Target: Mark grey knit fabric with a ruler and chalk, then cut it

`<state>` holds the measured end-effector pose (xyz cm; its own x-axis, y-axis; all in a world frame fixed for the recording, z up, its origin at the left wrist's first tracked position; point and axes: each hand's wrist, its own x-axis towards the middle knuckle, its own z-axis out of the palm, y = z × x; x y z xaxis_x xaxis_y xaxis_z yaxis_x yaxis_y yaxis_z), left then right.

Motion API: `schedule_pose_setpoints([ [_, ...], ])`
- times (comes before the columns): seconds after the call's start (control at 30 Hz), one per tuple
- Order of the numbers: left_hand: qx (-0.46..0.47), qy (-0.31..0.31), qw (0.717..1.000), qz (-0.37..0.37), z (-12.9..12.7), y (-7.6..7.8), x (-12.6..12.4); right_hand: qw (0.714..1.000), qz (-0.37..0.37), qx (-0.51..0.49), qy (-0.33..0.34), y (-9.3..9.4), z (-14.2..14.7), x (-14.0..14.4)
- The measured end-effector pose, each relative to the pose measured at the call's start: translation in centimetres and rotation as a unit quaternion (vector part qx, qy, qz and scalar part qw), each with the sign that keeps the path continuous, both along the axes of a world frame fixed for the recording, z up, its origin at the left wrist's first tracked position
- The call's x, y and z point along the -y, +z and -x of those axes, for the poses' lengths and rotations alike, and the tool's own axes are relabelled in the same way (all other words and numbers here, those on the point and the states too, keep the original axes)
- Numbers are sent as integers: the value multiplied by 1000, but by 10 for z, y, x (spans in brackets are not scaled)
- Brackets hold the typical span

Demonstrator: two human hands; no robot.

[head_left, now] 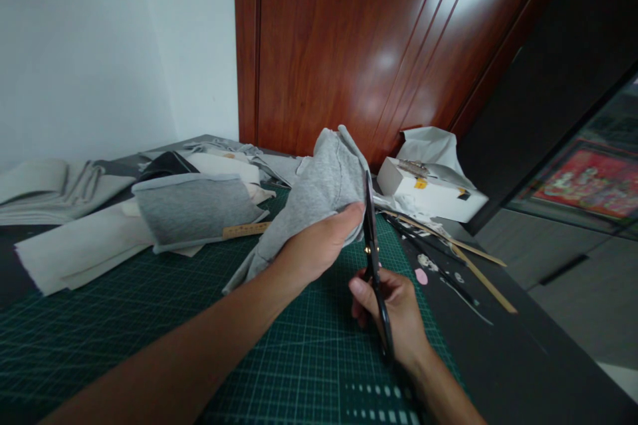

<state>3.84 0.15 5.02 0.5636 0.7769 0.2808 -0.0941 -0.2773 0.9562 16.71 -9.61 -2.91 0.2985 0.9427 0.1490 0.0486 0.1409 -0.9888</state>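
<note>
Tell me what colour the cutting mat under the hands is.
Dark green with a light grid, per the head view: cutting mat.

I see bare cutting mat [149, 319] left of my hands; folded fabric [192, 209] and a white box [431, 192] crowd beyond them.

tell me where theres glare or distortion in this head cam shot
Head view: bright glare patches on the glossy red-brown door; wide-angle bending tilts the door frame and stretches the left forearm at the bottom edge; the left hand, grey fabric, black scissors and right hand are fairly sharp; the green cutting mat is dim, with soft shadows.
</note>
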Motion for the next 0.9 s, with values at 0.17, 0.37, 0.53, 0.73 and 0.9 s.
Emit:
schedule_pose_setpoints([
  [0.17,-18,-4,999,-28,1,0,2,1000,-3,2,1,0,0,0],
  [0.37,-29,-19,999,-26,-1,-2,1,1000,-6,25,-8,-1,0,-1],
  [0.53,-19,-5,999,-29,-1,0,3,999,-8,38,-17,-1,-1,0],
  [0.73,-23,7,999,-26,0,1,4,999,-17,38,-28,2,2,1],
  [0.9,-28,14,999,-27,0,2,5,999,-17,37,-33,2,3,1],
])
